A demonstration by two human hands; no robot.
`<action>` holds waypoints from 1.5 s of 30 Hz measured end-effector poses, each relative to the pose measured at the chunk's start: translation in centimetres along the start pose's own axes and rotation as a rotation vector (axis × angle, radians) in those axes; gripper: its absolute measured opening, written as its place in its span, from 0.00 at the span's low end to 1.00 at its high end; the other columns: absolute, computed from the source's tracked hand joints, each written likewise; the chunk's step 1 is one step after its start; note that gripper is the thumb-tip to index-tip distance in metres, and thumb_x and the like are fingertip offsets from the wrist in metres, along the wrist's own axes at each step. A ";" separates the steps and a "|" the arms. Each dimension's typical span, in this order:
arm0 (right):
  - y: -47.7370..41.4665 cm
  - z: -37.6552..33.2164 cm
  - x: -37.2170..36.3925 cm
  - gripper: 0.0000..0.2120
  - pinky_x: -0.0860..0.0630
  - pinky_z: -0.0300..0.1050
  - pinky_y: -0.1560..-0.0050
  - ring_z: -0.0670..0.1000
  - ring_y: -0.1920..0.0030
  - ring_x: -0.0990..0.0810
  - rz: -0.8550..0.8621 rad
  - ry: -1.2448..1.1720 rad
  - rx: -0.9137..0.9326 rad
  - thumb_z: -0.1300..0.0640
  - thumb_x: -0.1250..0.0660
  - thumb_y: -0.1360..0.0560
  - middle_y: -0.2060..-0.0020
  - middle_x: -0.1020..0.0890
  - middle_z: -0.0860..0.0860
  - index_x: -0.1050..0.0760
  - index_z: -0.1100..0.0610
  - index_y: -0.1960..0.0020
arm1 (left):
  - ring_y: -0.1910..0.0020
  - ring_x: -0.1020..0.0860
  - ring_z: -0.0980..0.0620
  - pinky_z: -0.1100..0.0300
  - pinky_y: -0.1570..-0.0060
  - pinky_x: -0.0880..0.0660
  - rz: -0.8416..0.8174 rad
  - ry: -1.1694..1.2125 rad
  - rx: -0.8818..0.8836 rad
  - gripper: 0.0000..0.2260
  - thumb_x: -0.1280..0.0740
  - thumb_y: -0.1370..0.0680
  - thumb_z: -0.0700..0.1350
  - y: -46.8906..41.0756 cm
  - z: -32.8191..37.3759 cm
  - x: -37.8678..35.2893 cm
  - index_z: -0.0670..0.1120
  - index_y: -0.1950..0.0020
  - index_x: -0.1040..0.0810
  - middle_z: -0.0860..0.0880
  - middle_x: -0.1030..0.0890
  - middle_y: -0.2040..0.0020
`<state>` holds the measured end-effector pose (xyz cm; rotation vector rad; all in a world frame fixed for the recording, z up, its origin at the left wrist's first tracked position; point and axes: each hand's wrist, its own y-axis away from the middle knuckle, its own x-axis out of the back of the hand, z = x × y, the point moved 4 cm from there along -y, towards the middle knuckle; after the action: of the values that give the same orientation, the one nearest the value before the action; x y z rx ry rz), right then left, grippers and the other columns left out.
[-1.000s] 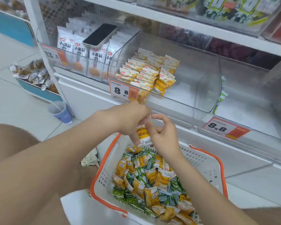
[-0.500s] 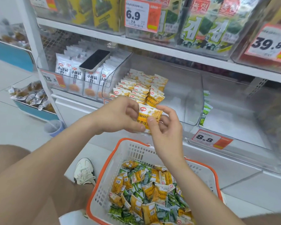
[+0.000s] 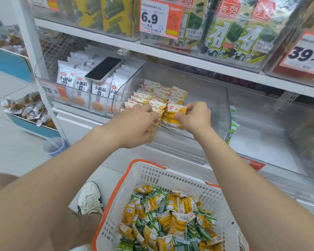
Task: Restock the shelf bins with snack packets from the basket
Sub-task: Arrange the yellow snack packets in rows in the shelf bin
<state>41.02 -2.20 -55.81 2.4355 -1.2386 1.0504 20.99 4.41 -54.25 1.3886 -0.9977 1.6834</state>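
Observation:
A white basket with an orange rim (image 3: pixel 172 175) sits low in front of me, holding several yellow and green snack packets (image 3: pixel 168 217). Both hands reach into the clear middle shelf bin (image 3: pixel 207 98). My right hand (image 3: pixel 195 117) pinches a yellow packet (image 3: pixel 172 116) at the front of the stacked yellow packets (image 3: pixel 156 96). My left hand (image 3: pixel 136 125) grips the same packet's left side beside the stack. The bin to the right (image 3: pixel 272 127) holds a few green packets (image 3: pixel 233 122) at its left wall.
A black phone (image 3: pixel 103 69) lies on white packets (image 3: pixel 81 84) in the left bin. Price tags (image 3: pixel 160 17) hang on the upper shelf of seaweed packs. A cup (image 3: pixel 54 145) and a blue tray of snacks (image 3: pixel 28 113) stand on the floor at left. My shoe (image 3: pixel 89 198) is beside the basket.
Both hands have lifted the yellow packet from above the basket up into the middle bin, against the front of the stack. The camera has tilted upward.

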 end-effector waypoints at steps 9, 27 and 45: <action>-3.2 0.1 -4.0 0.24 0.23 0.45 0.49 0.57 0.41 0.20 -0.221 0.098 -0.123 0.51 0.18 0.33 0.45 0.17 0.55 0.21 0.59 0.43 | 0.33 0.28 0.42 0.46 0.36 0.29 -0.138 -0.046 -0.028 0.22 0.32 0.21 0.48 -1.0 -0.5 -1.2 0.48 0.29 0.34 0.45 0.28 0.31; -1.4 0.0 -2.8 0.37 0.20 0.41 0.73 0.54 0.55 0.21 -0.367 0.049 -0.175 0.62 0.26 0.28 0.37 0.28 0.59 0.43 0.61 0.26 | 0.29 0.31 0.40 0.43 0.29 0.33 -0.119 -0.181 -0.018 0.23 0.36 0.19 0.53 -0.4 -0.4 -2.4 0.45 0.27 0.35 0.44 0.32 0.27; 14.8 5.3 -8.0 0.11 0.28 0.52 0.53 0.54 0.58 0.24 -0.230 0.355 0.845 0.57 0.42 0.28 0.64 0.20 0.49 0.21 0.55 0.60 | 0.53 0.19 0.44 0.53 0.56 0.22 -0.654 -0.128 0.068 0.13 0.37 0.17 0.52 5.4 1.2 -8.4 0.44 0.44 0.18 0.44 0.18 0.48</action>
<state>29.11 -9.00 -66.85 2.6274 -0.4089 2.1227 18.01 0.46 -63.03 1.6544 -0.4668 1.1560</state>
